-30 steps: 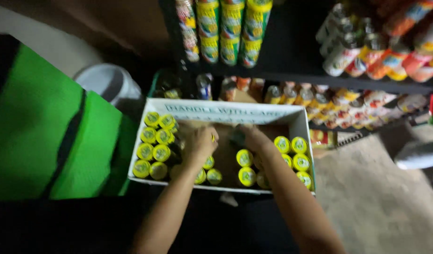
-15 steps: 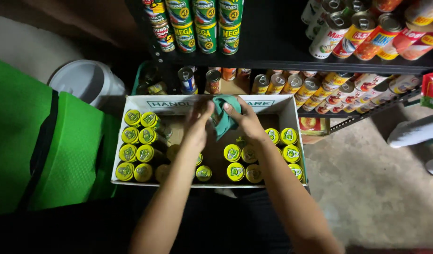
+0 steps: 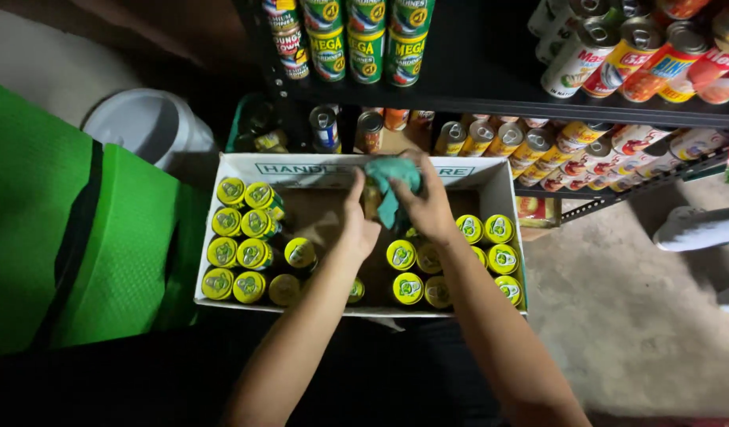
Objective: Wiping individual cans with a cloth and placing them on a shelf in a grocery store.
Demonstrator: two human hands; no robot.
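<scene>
Can [image 3: 371, 199] in left hand [image 3: 356, 225], one teal cloth [image 3: 392, 178] in right hand [image 3: 427, 209].

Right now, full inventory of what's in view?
cardboard box: one, white, centre floor
yellow-lid cans: about twenty, in the box, left and right clusters
can: one, between the hands, mostly hidden
cloth: one, teal, on that can
shelf cans: many, green, red, white, on black shelves
bucket: one, white, upper left
bag: one, green, left
left hand: grips the can
right hand: presses the cloth
</scene>
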